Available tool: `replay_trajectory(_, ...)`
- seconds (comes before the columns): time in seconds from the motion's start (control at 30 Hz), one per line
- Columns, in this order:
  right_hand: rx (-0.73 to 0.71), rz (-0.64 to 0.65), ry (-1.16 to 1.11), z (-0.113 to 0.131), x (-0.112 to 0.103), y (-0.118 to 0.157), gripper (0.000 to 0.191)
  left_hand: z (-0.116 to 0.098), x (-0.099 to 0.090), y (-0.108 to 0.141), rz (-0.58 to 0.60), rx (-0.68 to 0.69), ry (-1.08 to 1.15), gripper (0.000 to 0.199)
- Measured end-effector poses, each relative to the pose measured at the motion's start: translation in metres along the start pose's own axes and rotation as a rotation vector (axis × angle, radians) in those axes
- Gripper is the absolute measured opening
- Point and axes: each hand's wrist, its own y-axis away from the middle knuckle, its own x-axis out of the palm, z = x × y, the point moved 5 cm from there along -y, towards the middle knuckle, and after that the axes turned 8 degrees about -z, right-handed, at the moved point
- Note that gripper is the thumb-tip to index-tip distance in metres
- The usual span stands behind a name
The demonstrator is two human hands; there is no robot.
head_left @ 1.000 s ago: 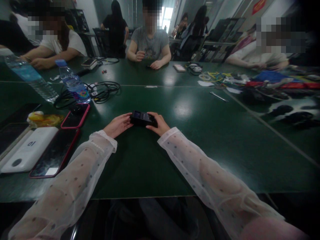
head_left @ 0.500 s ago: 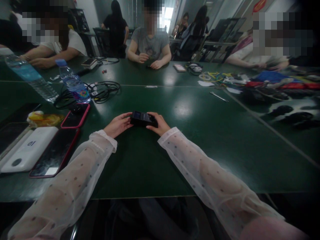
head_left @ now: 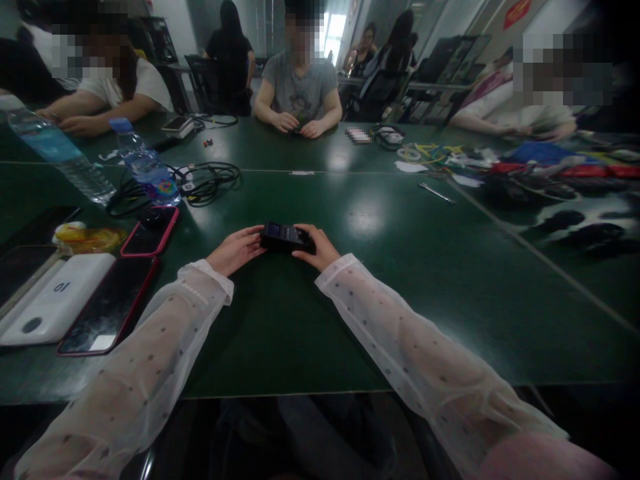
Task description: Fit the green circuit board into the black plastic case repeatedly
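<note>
Between my hands is a small black box-shaped device (head_left: 283,240) with a little screen on its left part and small buttons beside it. It is tilted toward me, just over the green table (head_left: 280,333). My left hand (head_left: 239,249) holds its left end, with the fingers stretched along that side. My right hand (head_left: 319,247) grips the right end, with the thumb on the near edge and fingers on top. I cannot tell whether the device touches the table.
To the left lie a white power bank (head_left: 63,293), a dark phone (head_left: 110,303) and a pink-cased phone (head_left: 153,233). Behind them stand water bottles (head_left: 145,167) and coiled black cables (head_left: 215,183). A wrench (head_left: 437,193) and piled cables (head_left: 555,167) are right. Co-workers sit across the table.
My hands and the black device stay in place. Across the table, a co-worker's raised hand has come down closer to their other hand.
</note>
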Motion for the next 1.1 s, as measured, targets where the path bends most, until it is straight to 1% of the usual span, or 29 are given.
replay_trajectory(0.17, -0.001, -0.024, -0.062, -0.002, 0.0, 0.0, 0.058, 0.0, -0.001, -0.001, 0.029, 0.013, 0.015, 0.023)
replay_trajectory(0.27, 0.0, -0.055, -0.128, -0.004, 0.0, 0.0, 0.056, 0.0, -0.001, -0.001, 0.021, 0.012, 0.029, 0.019)
replay_trajectory(0.4, 0.004, -0.1, -0.291, -0.008, 0.0, -0.001, 0.057, 0.0, 0.0, -0.001, -0.008, 0.0, 0.056, 0.015)
replay_trajectory(0.57, 0.024, -0.108, -0.342, -0.009, -0.001, -0.001, 0.059, 0.001, -0.002, -0.003, -0.015, -0.006, 0.062, 0.016)
replay_trajectory(0.67, 0.067, -0.114, -0.399, -0.012, -0.006, -0.002, 0.063, 0.001, -0.001, -0.004, 0.002, -0.007, 0.046, 0.019)
replay_trajectory(0.77, 0.12, -0.143, -0.454, -0.019, -0.017, -0.004, 0.068, 0.001, 0.0, -0.002, 0.026, -0.008, 0.033, 0.02)
replay_trajectory(0.83, 0.155, -0.202, -0.417, -0.028, -0.028, -0.006, 0.07, 0.0, 0.0, -0.001, 0.023, -0.009, 0.031, 0.02)
replay_trajectory(0.87, 0.166, -0.242, -0.362, -0.033, -0.034, -0.006, 0.071, 0.0, 0.0, -0.001, 0.02, -0.01, 0.03, 0.02)
replay_trajectory(0.93, 0.151, -0.333, -0.205, -0.04, -0.045, -0.006, 0.069, -0.001, 0.0, 0.0, 0.011, -0.015, 0.026, 0.02)
replay_trajectory(1.0, 0.119, -0.39, -0.038, -0.044, -0.05, -0.005, 0.063, -0.001, 0.0, 0.0, 0.009, -0.017, 0.02, 0.02)
replay_trajectory(1.03, 0.114, -0.396, 0.028, -0.046, -0.05, -0.005, 0.06, -0.001, 0.0, 0.0, 0.007, -0.016, 0.018, 0.02)
replay_trajectory(1.1, 0.132, -0.365, 0.115, -0.049, -0.047, -0.004, 0.058, -0.001, 0.0, 0.0, 0.006, -0.012, 0.015, 0.02)
